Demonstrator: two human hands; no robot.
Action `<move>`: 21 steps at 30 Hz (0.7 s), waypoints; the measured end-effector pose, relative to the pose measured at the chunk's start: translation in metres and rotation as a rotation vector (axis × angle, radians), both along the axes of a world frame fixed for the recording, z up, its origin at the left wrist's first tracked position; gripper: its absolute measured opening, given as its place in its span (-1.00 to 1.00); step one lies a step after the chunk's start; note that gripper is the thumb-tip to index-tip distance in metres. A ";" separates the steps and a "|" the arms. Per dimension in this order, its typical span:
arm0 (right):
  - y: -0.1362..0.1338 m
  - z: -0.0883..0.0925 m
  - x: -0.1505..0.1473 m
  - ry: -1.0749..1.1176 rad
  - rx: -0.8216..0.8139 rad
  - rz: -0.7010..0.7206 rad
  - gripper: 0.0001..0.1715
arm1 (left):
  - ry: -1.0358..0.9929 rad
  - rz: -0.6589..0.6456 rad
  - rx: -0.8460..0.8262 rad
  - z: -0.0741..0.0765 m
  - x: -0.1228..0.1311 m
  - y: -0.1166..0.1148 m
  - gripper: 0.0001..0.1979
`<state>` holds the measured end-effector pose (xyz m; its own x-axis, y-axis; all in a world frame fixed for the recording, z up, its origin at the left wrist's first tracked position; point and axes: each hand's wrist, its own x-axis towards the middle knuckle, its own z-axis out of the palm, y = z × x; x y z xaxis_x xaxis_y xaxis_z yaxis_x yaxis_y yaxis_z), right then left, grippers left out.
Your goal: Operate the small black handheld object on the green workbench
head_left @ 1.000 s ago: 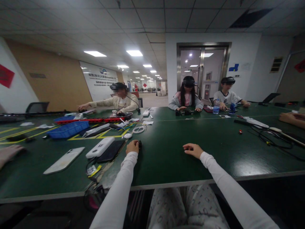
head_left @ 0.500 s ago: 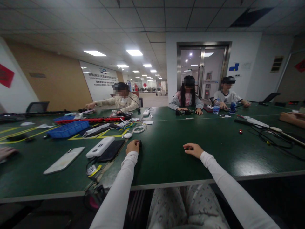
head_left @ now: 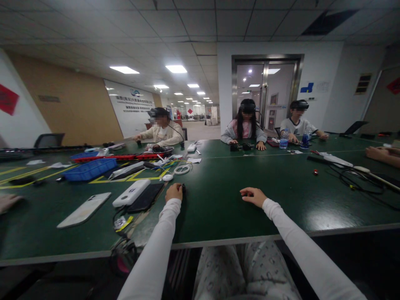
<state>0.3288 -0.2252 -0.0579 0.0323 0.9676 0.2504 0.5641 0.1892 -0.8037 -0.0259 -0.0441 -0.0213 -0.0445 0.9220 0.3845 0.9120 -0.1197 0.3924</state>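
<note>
My left hand (head_left: 174,193) rests on the green table (head_left: 218,208) in a loose fist, closed round a small dark object (head_left: 183,189) that I cannot make out. My right hand (head_left: 253,196) lies on the table about a forearm's length to the right, fingers curled inward, with nothing visible in it. Both arms wear white sleeves. Left of my left hand lie a black phone (head_left: 146,197), a white power bank (head_left: 131,193) and a white phone (head_left: 84,209).
A blue tray (head_left: 89,169), red strips (head_left: 125,158) and cable coils (head_left: 182,169) lie further back left. Three people sit across the table. Black cables (head_left: 359,183) lie at the right. Other people's hands show at the far left (head_left: 8,201) and far right (head_left: 379,154).
My hands have not moved. The person at the back left has drawn an outstretched arm in toward their body. The hand at the far left edge has pulled back.
</note>
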 end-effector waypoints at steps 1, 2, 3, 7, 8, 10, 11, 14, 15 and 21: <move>0.000 0.000 0.000 -0.002 -0.001 0.000 -0.55 | 0.004 -0.001 0.000 0.000 0.000 0.000 -0.75; -0.001 0.001 0.000 -0.002 -0.004 0.002 -0.54 | 0.009 -0.001 0.001 0.000 0.000 0.001 -0.75; -0.001 0.001 0.000 -0.002 -0.010 0.004 -0.54 | 0.015 0.000 0.001 0.000 0.000 0.001 -0.74; -0.002 0.003 0.000 0.000 -0.032 0.008 -0.55 | 0.027 0.009 0.007 0.000 0.000 0.002 -0.74; -0.003 0.004 0.000 0.002 -0.035 0.010 -0.55 | 0.026 0.010 0.009 0.000 0.000 0.002 -0.74; -0.004 0.005 -0.001 0.006 -0.033 0.012 -0.55 | 0.026 0.006 0.010 0.000 0.000 0.001 -0.74; -0.004 0.006 -0.001 0.006 -0.032 0.011 -0.56 | 0.026 0.005 0.010 0.000 0.000 0.001 -0.74; -0.006 0.008 -0.002 0.002 -0.026 0.006 -0.56 | 0.027 0.001 0.014 0.002 0.000 -0.002 -0.74; -0.007 0.008 -0.003 0.001 -0.025 0.006 -0.56 | 0.029 -0.001 0.018 0.002 0.001 -0.003 -0.73; -0.006 0.007 -0.002 0.005 -0.036 0.013 -0.55 | 0.060 -0.005 0.026 0.003 0.000 -0.005 -0.72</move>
